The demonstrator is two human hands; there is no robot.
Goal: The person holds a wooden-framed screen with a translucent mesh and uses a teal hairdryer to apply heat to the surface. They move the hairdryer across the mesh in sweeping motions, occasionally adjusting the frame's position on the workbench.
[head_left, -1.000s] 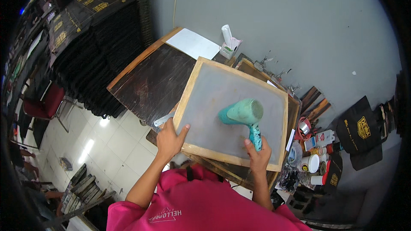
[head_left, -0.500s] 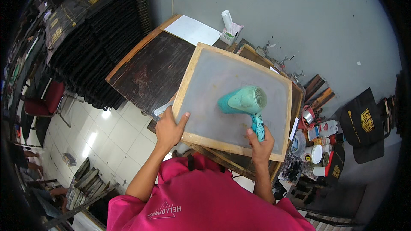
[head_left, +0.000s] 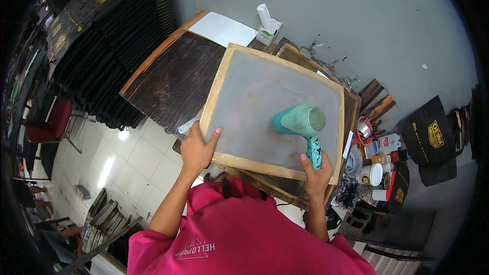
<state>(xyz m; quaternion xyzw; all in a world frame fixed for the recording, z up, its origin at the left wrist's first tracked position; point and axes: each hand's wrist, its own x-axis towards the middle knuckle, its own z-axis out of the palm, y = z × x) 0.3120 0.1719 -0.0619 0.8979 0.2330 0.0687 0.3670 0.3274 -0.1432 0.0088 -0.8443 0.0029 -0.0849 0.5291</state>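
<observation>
A wood-framed printing screen (head_left: pixel 249 86) with grey mesh is tilted above the dark table. My left hand (head_left: pixel 197 147) grips its left edge, thumb on the frame's face and fingers behind it. In my right hand (head_left: pixel 317 173) is a teal hair dryer (head_left: pixel 299 120), held by its speckled handle over the right half of the mesh. Its round intake grille faces up and right; the nozzle end points left. A pale, flat-handled tool (head_left: pixel 189 125) sticks out beside my left fingers; whether those fingers touch it I cannot tell.
White paper (head_left: pixel 222 28) and a tissue box (head_left: pixel 269 31) lie at the table's (head_left: pixel 168 76) far side. Metal clamps (head_left: pixel 333 63) line the wall side. Jars and tubs (head_left: pixel 372 174) crowd the right. Tall stacks of black bags (head_left: pixel 102 61) and a red chair (head_left: pixel 51 122) stand left.
The hair dryer in my right hand has moved a little to the right across the mesh. My left hand still grips the frame, and the whole view has shifted slightly.
</observation>
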